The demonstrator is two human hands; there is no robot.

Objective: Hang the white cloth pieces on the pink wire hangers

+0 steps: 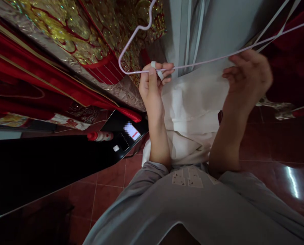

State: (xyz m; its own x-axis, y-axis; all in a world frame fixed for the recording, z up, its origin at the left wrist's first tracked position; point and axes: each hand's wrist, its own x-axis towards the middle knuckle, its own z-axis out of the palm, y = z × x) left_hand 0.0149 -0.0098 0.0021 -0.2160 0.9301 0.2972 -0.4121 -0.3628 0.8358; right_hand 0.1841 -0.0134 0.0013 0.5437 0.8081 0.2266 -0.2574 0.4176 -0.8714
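A pale lilac clothes hanger [128, 44] spans the top of the view, its notched shoulder at the left and its long thin bar running off to the right. My left hand [153, 85] is closed on that bar near the bent corner, thumb on top; white bands show at its fingers. Just under the bar, farther right, is my right hand [249, 73], slightly blurred. Its fingers are loosely curled and apart, one at or close to the bar. Thin white straps [282, 30] cross the bar beyond it. Whitish cloth [192, 98] hangs below and between my hands.
Red and gold sequinned garments [90, 41] hang at the left, with dark red cloth [289, 68] at the right. A black table [52, 163] carries a lit phone [133, 132], a red-capped bottle [100, 136] and a small white case [116, 148]. Red tiles [108, 173] cover the floor.
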